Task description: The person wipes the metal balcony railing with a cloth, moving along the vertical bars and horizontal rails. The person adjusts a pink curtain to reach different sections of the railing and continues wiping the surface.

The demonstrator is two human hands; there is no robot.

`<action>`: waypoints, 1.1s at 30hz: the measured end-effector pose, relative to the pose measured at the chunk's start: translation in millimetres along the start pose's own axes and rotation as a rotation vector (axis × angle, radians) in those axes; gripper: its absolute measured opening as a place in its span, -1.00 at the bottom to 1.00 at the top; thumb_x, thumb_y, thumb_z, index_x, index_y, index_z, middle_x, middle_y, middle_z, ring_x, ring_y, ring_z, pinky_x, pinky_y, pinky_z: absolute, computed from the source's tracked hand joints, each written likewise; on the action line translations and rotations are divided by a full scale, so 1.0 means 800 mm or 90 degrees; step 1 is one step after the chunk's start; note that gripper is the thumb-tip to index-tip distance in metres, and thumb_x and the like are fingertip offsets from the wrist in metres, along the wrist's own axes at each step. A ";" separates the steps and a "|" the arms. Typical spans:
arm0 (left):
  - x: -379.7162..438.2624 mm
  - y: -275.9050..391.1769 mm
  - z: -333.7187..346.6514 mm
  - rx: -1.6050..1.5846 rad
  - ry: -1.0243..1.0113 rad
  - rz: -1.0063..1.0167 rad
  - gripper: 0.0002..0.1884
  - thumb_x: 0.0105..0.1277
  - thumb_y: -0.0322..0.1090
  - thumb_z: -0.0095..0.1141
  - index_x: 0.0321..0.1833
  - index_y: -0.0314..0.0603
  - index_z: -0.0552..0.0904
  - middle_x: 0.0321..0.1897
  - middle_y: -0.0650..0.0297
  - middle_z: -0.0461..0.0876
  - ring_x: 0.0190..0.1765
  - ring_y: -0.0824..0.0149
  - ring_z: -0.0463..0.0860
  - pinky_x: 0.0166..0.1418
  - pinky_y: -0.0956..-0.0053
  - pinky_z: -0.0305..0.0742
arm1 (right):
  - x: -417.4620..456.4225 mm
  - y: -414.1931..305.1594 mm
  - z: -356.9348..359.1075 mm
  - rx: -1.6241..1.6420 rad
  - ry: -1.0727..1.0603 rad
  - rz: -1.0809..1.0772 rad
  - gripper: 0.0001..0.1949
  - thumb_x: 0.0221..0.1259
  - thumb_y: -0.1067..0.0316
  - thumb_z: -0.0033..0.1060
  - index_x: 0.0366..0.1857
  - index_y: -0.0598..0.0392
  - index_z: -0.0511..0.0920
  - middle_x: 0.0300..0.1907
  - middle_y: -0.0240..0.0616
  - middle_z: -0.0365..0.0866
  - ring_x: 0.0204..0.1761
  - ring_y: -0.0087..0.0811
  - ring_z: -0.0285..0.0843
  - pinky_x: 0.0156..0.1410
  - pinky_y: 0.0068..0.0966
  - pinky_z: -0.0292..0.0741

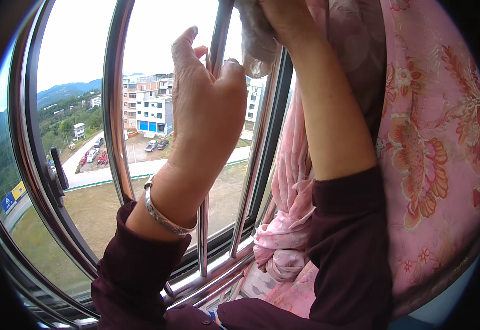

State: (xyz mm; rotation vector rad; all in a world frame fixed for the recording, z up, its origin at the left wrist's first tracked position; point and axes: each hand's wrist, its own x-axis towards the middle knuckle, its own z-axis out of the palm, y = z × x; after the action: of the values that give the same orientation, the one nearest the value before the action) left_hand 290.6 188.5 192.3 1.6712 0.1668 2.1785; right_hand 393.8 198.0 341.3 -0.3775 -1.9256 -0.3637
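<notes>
My left hand [209, 103] is raised in front of an upright metal window bar [220, 33]. Its thumb is to the right of the bar and its index finger to the left, well apart; whether any finger touches the metal is unclear. A silver bangle [167, 216] circles that wrist. At the top edge, partly cut off, my right hand [287, 18] grips a greyish cloth [258, 39]. The cloth hangs beside the bar, close to the dark window frame [279, 103].
More shiny bars [116, 95] cross the window, with a black window handle [59, 169] at left. A gathered pink curtain [291, 173] hangs at right, beside flowered pink fabric [425, 156]. A metal rail [223, 264] runs below. Outside are buildings [153, 111] and parked vehicles.
</notes>
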 end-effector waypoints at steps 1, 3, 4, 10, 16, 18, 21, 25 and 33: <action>0.006 0.016 0.005 -0.148 -0.040 -0.118 -0.43 0.32 -0.40 0.03 0.36 -0.33 0.17 0.05 -0.03 0.47 0.06 0.26 0.49 0.11 0.37 0.39 | 0.025 -0.005 0.000 -0.069 -0.067 -0.017 -0.74 0.35 0.20 0.06 -0.08 0.11 0.63 -0.51 -0.41 0.53 -0.52 -0.55 0.45 -0.42 -0.51 0.38; 0.011 0.033 0.016 -0.138 -0.057 -0.208 -0.41 0.31 -0.36 0.06 0.36 -0.37 0.18 -0.05 0.03 0.53 0.00 0.31 0.48 0.11 0.40 0.33 | 0.064 -0.008 0.007 -0.247 -0.147 -0.189 -0.76 0.33 0.21 0.07 -0.16 0.11 0.66 -0.56 -0.32 0.52 -0.52 -0.49 0.47 -0.41 -0.46 0.41; 0.011 0.039 0.021 -0.137 -0.058 -0.218 -0.41 0.31 -0.36 0.05 0.36 -0.37 0.19 -0.07 0.05 0.54 -0.01 0.31 0.47 0.10 0.40 0.33 | 0.068 -0.004 -0.003 -0.359 -0.172 -0.235 -0.76 0.33 0.23 0.05 -0.18 0.13 0.66 -0.55 -0.28 0.54 -0.51 -0.46 0.50 -0.41 -0.45 0.42; 0.011 0.037 -0.019 -0.126 -0.040 -0.208 -0.40 0.29 -0.43 0.00 0.38 -0.40 0.18 0.04 0.00 0.47 -0.06 0.31 0.48 0.10 0.38 0.36 | 0.043 0.030 -0.023 -0.282 -0.105 0.084 -0.64 0.30 0.09 -0.01 -0.19 0.22 0.61 -0.37 -0.15 0.63 -0.30 -0.33 0.59 -0.12 -0.47 0.46; 0.004 0.035 -0.016 -0.125 -0.118 -0.213 -0.35 0.30 -0.47 -0.04 0.43 -0.46 0.08 0.15 -0.16 0.42 0.05 0.24 0.47 0.20 0.35 0.38 | 0.001 0.098 -0.140 -0.451 -0.131 0.246 -0.41 0.19 -0.13 -0.20 -0.23 0.34 0.56 -0.28 0.13 0.59 -0.07 -0.25 0.53 0.12 -0.45 0.34; 0.004 0.036 -0.022 -0.087 -0.132 -0.203 -0.35 0.31 -0.45 -0.04 0.44 -0.46 0.06 0.17 -0.22 0.39 0.09 0.19 0.47 0.21 0.34 0.39 | -0.003 0.097 -0.127 -0.455 -0.090 0.256 -0.36 0.16 -0.13 -0.23 -0.19 0.39 0.59 -0.19 0.20 0.62 -0.01 -0.13 0.57 0.20 -0.41 0.35; -0.003 0.028 -0.021 0.002 -0.140 -0.081 -0.35 0.32 -0.47 -0.05 0.43 -0.47 0.04 0.26 -0.43 0.23 0.33 -0.16 0.32 0.37 0.17 0.28 | 0.013 0.086 -0.101 -0.368 -0.045 0.256 -0.41 0.23 -0.08 -0.25 -0.21 0.34 0.62 -0.22 0.07 0.66 -0.05 -0.20 0.57 0.18 -0.39 0.34; 0.005 0.030 -0.045 0.274 0.010 0.314 -0.37 0.24 -0.58 -0.07 0.38 -0.50 0.09 0.18 -0.30 0.32 0.22 -0.23 0.36 0.31 -0.02 0.25 | 0.049 -0.036 0.007 -0.030 -0.258 0.321 -0.59 0.33 0.03 -0.15 -0.22 0.17 0.61 -0.29 -0.18 0.64 -0.20 -0.46 0.54 -0.09 -0.58 0.44; 0.027 0.069 -0.110 0.422 0.161 0.412 -0.56 0.41 -0.40 -0.02 0.34 -0.18 0.33 0.25 0.06 0.42 0.23 0.12 0.49 0.26 0.15 0.43 | 0.138 -0.153 0.177 -0.395 0.068 -0.558 -0.81 0.20 0.41 0.07 -0.22 0.25 0.64 -0.33 -0.05 0.69 -0.31 -0.26 0.68 -0.20 -0.42 0.57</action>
State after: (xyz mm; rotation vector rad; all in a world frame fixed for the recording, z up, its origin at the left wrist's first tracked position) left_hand 189.5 158.3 205.0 1.9665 0.5299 3.0668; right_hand 184.3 156.9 382.3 0.1265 -1.7474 -1.5347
